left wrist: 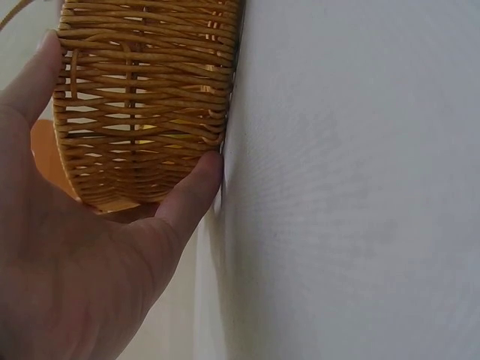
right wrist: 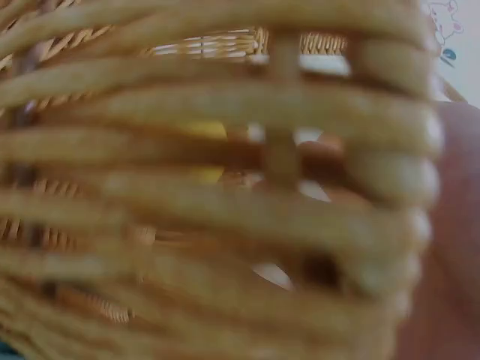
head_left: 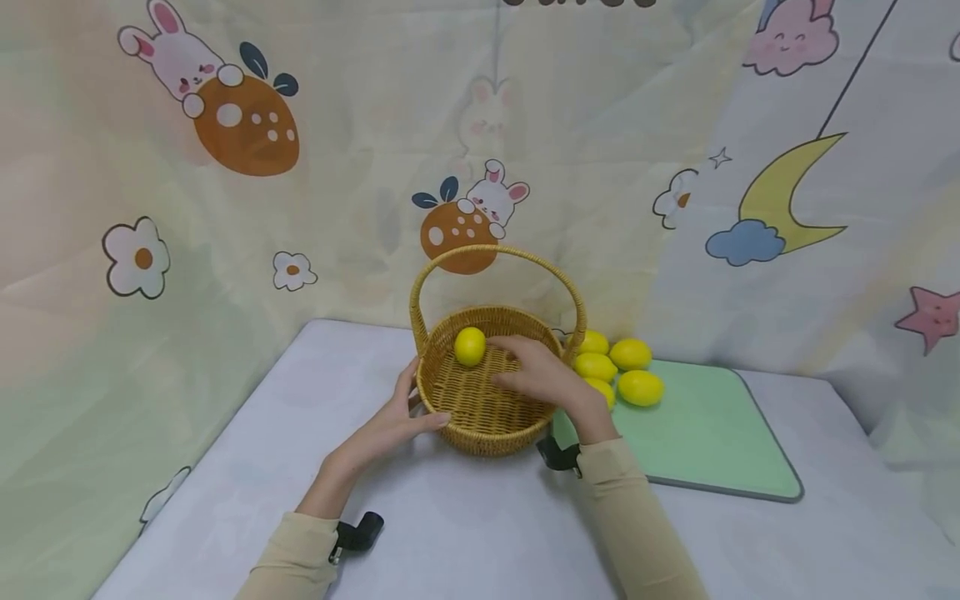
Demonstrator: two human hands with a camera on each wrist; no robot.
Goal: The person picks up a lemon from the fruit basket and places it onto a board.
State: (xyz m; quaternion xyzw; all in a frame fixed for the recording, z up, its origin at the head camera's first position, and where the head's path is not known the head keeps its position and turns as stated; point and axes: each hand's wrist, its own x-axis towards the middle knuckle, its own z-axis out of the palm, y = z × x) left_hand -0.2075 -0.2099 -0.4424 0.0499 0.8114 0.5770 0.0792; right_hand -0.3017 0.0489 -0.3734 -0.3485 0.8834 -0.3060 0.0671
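A wicker basket (head_left: 491, 437) with a tall arched handle stands on the table, one yellow lemon (head_left: 470, 347) inside near its far left wall. My left hand (head_left: 378, 429) steadies the basket from the left, thumb along the rim and fingers spread against the outer weave. In the left wrist view that hand (left wrist: 97, 247) spans the wicker side (left wrist: 142, 90) with straight fingers. My right hand (head_left: 547, 375) reaches in over the right rim, fingers and thumb apart and nothing between them, fingertips just right of the lemon. The basket's weave (right wrist: 187, 105) fills most of the right wrist view.
Right of the basket, several lemons (head_left: 641, 388) lie grouped on the left part of a green board (head_left: 720, 442) with a grey edge. Under it is a white table (head_left: 465, 533). A printed cloth (head_left: 360, 192) hangs behind the table.
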